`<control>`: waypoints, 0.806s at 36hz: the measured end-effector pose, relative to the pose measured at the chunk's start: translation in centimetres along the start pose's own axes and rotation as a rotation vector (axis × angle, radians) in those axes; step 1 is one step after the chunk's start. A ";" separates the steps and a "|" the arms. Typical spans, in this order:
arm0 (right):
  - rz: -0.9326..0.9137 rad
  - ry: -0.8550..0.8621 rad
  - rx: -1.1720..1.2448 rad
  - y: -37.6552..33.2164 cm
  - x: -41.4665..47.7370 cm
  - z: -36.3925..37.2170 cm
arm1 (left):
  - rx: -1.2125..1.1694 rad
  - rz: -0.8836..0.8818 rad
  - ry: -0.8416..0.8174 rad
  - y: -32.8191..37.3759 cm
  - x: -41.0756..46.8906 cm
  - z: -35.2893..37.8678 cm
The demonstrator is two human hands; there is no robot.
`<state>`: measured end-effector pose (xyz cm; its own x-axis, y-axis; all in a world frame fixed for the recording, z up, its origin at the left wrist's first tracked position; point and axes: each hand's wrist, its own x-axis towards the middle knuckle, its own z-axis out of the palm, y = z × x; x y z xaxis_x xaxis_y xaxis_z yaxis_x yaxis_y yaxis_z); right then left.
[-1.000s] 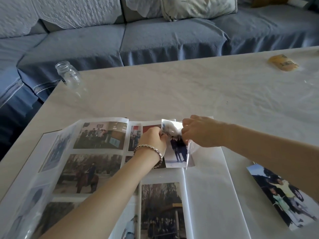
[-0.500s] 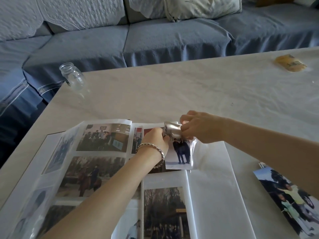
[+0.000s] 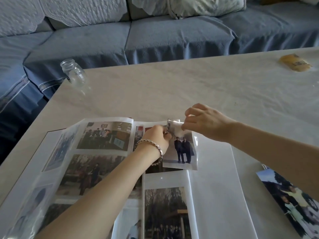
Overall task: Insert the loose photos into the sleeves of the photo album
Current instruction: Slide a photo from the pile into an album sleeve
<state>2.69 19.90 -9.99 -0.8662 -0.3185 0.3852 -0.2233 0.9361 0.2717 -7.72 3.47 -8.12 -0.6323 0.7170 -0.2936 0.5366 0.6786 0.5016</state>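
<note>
The right hand's point(image 3: 205, 124) grip is pinched on the curled-over top edge of the photo point(image 3: 181, 150), thumb and fingertips closed on the paper. The left hand point(image 3: 155, 138), with a bracelet point(image 3: 151, 145) at the wrist, sits curled at the photo's upper left corner. Its fingertips are tucked behind the back of the hand, so I cannot tell whether that grip holds the photo or the clear film. The photo lies tilted over the upper part of the open album's point(image 3: 212, 187) right-hand page, with a shiny strip of sleeve point(image 3: 196, 142) showing along its right side.

To my eye the top edge is bending too much. It would go better to flatten that curl, hold the film open with the left hand, square the photo to the pocket, and slide it in from both corners evenly rather than pushing from one.

How far the photo is inside the sleeve is hard to make out, and so is where the pocket's mouth lies. The album's near edge is cut off below. On the worktop point(image 3: 172, 87) to the right, a loose photo point(image 3: 290, 200) waits, partly covered by the right forearm.
</note>
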 end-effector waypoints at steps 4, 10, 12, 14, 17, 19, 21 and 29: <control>0.130 0.015 0.064 -0.5 0.2 0.2 | 0.023 0.028 0.033 0.8 0.1 0.5; 0.611 0.019 0.351 -2.1 -1.3 -0.5 | -0.021 -0.027 0.143 1.3 0.2 1.8; 0.824 0.052 0.392 -3.5 -2.5 -1.3 | -0.008 -0.039 0.158 1.2 0.3 1.9; 1.018 0.050 0.427 -5.2 -4.1 -1.9 | -0.036 -0.063 0.178 1.0 0.3 1.9; 1.248 -0.011 0.531 -8.1 -6.1 -2.9 | -0.109 -0.097 0.213 1.0 0.4 2.1; 1.362 -0.072 0.598 -9.8 -7.1 -3.5 | -0.134 -0.090 0.226 1.3 0.4 2.5; 1.439 -0.123 0.661 -11.1 -7.6 -3.6 | -0.145 -0.077 0.231 1.4 0.2 3.0; 1.479 -0.075 0.684 -14.7 -8.4 -3.1 | -0.157 -0.022 0.171 1.9 -0.6 3.8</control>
<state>14.64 8.36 -14.47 -0.5077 0.8549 -0.1067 0.6472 0.2967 -0.7022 -4.17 4.96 -10.07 -0.7359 0.6554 -0.1701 0.4364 0.6511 0.6210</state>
